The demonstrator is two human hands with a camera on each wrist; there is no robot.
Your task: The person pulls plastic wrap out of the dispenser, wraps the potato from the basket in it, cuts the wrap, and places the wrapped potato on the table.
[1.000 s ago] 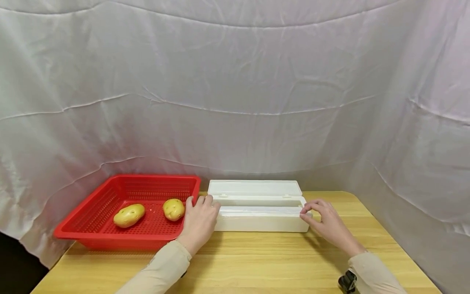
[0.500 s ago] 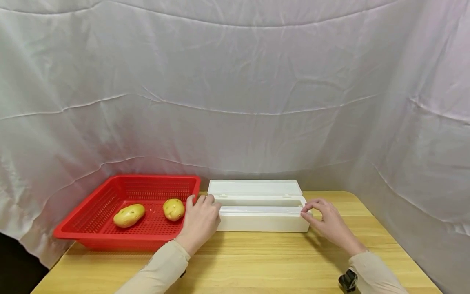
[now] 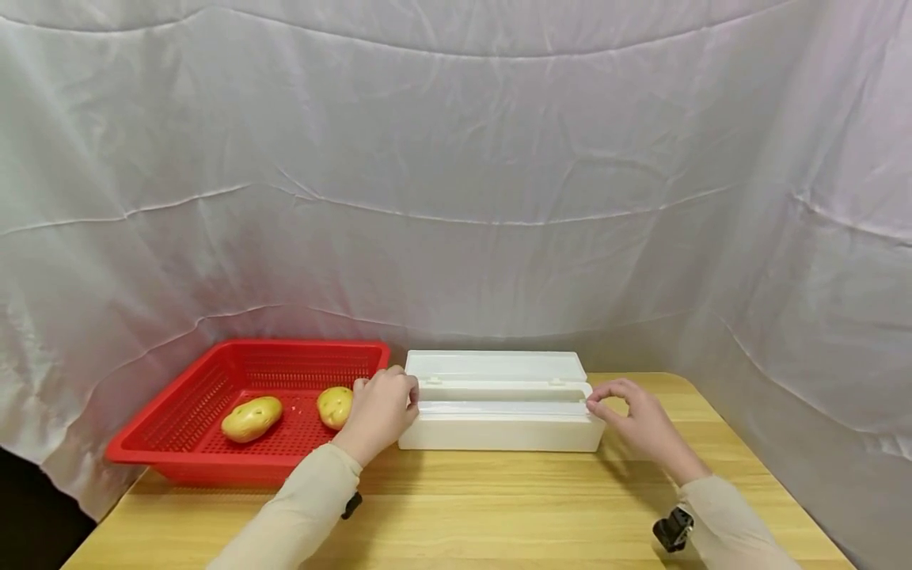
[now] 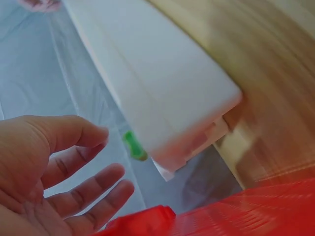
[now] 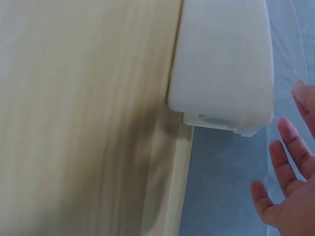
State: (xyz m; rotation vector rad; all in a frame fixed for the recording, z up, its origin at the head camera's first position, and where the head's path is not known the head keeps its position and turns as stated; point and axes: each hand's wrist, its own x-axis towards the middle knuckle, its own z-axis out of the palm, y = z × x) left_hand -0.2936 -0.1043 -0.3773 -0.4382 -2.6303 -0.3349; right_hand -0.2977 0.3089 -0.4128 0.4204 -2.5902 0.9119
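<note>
Sleeves (image 3: 313, 491), pale beige, come in low across the wood-grain desk (image 3: 513, 514); beyond them the left hand (image 3: 381, 412) has shifted a little leftward and turned over since a second ago, when its fingers covered the near left end of the white cling-film dispenser box (image 3: 502, 435); that lower corner now shows, and the hand hides more of the rounder potato (image 3: 335, 408). Its thumb and forefinger come close together at the tips, the other fingers loosely bent; whether any film sits between them I can't tell; a green piece (image 4: 133, 145), probably the cutter slide, is near them on the box's edge. The right hand (image 3: 644, 423) has barely stirred; its thumb and forefinger meet just by the box's right front corner and seem to pinch an edge of clear film (image 3: 499, 408), the remaining fingers spread. As I read it, the change leaves the right side secured while the left grip is being reset; the film lies along the box's top, and has not come away. To the left, the longer potato (image 3: 252, 419) rests in the red perforated basket (image 3: 214, 457), as before; behind the box's trough the lid (image 3: 495, 366) is tipped back, before a grey-white curtain (image 3: 456, 158).
</note>
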